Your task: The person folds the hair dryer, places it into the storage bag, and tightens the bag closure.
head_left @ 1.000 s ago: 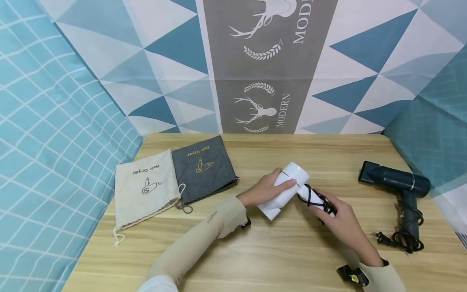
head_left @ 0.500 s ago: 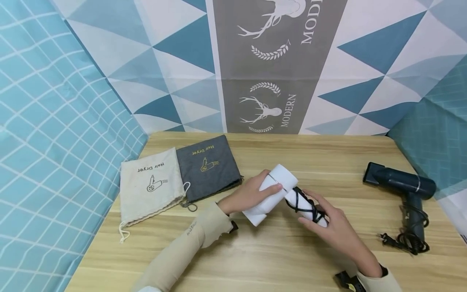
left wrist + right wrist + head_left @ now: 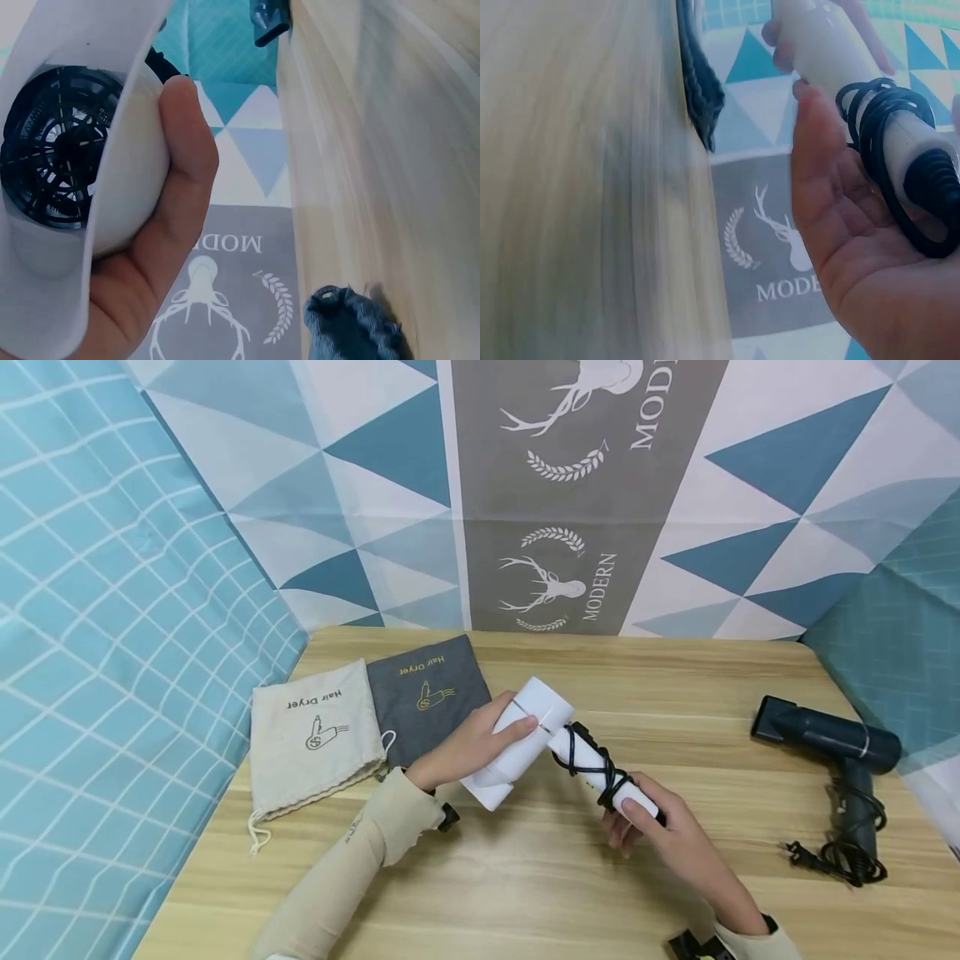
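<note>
A white hair dryer (image 3: 525, 747) is held above the table between both hands, its barrel slanting and its handle pointing toward the lower right in the head view. My left hand (image 3: 474, 742) grips the barrel, thumb lying across it; the left wrist view shows the round black grille (image 3: 64, 146) inside a wide white nozzle. Around the handle winds a black cord (image 3: 592, 768). My right hand (image 3: 663, 827) holds the handle's lower end, with the thumb on top and fingertips showing beneath. In the right wrist view, the palm lies along the corded handle (image 3: 832, 52).
A beige drawstring pouch (image 3: 315, 735) and a dark grey pouch (image 3: 431, 693), both printed "Hair Dryer", lie at the left. A dark hair dryer (image 3: 832, 735) with its cord bundled rests at the right. Patterned cloth (image 3: 390, 485) rises behind the wooden table (image 3: 675, 677).
Both hands have carried the white hair dryer leftward, nearer the grey pouch. My right hand has shifted down the handle to its end. The head view has turned slightly left.
</note>
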Demonstrator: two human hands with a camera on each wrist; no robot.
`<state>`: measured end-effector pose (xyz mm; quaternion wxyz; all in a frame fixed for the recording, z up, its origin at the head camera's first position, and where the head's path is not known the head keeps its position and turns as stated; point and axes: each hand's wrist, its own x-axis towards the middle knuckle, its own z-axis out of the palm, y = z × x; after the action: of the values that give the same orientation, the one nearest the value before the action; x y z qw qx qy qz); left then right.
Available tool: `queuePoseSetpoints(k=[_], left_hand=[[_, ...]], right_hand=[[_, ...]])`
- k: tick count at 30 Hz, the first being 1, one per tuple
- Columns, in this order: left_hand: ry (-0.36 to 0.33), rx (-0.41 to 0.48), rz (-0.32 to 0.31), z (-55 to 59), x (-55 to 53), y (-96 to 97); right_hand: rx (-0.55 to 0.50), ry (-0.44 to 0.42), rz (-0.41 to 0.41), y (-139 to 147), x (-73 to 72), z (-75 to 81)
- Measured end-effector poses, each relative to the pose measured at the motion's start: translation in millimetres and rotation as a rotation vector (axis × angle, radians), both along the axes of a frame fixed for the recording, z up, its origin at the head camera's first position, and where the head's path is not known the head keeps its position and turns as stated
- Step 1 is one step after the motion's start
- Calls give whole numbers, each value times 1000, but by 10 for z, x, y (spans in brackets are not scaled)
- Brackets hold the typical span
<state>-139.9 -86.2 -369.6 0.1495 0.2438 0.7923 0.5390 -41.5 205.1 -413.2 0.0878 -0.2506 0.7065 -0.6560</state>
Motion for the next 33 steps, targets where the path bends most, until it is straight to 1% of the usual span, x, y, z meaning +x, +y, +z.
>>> queuePoseSetpoints(k=[2,5,7,9,12,15,17,21,24,28,31,33], left_hand=[[-11,-12,-6,-2,19,-16],[-11,-36,-3,2,43,-34],[-5,-51,9,9,63,-38],[17,-64,30,11,86,-32],[51,-74,53,19,125,-6],[75,-77,64,22,151,28],[76,-73,64,24,167,35],[96,-81,59,27,212,34],[124,-89,60,38,240,30],[156,-98,72,66,257,43],[171,-93,73,94,253,82],[177,-79,69,109,243,125]], right_hand=[[-21,-33,28,-31,9,-9],[35,-94,16,-92,11,4],[89,-120,-11,-135,17,5],[124,-146,-49,-179,37,-12],[118,-181,-131,-232,83,-59],[82,-189,-213,-278,130,-113],[53,-166,-248,-310,166,-146],[-30,-109,-262,-369,265,-213],[-108,-94,-286,-425,313,-250],[-225,-89,-303,-483,323,-297],[-264,-72,-310,-489,316,-323],[-269,-58,-327,-473,312,-327]])
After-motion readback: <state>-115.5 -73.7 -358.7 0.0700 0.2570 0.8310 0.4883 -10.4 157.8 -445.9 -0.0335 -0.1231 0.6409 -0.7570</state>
